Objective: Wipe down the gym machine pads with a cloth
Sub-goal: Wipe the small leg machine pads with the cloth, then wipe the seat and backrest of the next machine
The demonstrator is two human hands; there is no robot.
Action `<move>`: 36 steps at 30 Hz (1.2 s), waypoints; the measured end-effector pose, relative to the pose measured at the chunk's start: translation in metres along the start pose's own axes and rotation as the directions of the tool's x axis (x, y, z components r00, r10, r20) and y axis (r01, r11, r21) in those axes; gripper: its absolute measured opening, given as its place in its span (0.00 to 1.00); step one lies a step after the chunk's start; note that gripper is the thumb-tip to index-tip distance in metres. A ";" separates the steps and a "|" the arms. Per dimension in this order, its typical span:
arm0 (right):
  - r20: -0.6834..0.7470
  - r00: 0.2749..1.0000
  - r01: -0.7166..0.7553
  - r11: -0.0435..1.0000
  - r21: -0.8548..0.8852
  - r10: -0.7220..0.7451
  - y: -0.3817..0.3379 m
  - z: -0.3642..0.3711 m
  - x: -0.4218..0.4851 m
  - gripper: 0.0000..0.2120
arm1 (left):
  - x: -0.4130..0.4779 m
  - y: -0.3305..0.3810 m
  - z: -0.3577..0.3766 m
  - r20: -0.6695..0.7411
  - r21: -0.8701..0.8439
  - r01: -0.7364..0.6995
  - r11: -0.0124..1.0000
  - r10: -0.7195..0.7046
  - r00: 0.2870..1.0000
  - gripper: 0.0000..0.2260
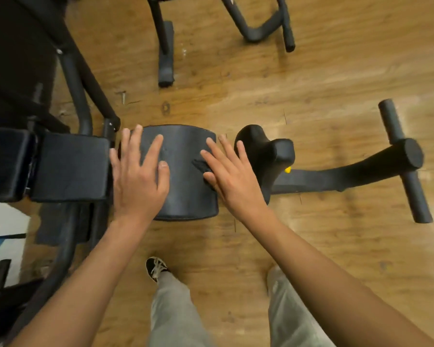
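Evidently pad (183, 146) is steadied by flat, spread left hand (138, 181); cloth (200, 166) is pressed onto it by straight-fingered right hand (232, 177).

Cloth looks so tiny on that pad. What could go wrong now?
The cloth is mostly hidden under the flat right hand; it might slip out, leaving bare skin rubbing the pad.
The left hand has fingertips over the pad's edge, near the metal frame; they could get pinched if the pad turns.
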State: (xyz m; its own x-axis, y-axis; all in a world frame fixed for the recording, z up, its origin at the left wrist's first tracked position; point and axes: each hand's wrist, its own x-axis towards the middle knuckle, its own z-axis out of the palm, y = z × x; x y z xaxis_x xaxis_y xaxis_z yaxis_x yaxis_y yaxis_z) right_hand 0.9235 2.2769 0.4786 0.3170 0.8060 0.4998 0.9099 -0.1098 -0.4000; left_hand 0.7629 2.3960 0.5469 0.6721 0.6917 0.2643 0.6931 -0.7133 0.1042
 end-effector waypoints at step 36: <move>-0.043 0.994 0.086 0.962 -0.260 -0.101 0.332 -0.482 -0.155 0.24 | -0.025 0.561 -0.049 -0.111 -0.122 -0.104 0.987 0.091 0.990 0.26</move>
State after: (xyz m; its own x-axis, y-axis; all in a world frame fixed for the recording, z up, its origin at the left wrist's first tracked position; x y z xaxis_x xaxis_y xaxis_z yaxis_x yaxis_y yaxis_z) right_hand 1.3055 1.8349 0.6386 0.2348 0.7873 0.5701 0.9720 -0.1871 -0.1419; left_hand 1.1220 1.9729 0.6457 0.6992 0.6070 0.3778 0.5822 -0.7901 0.1918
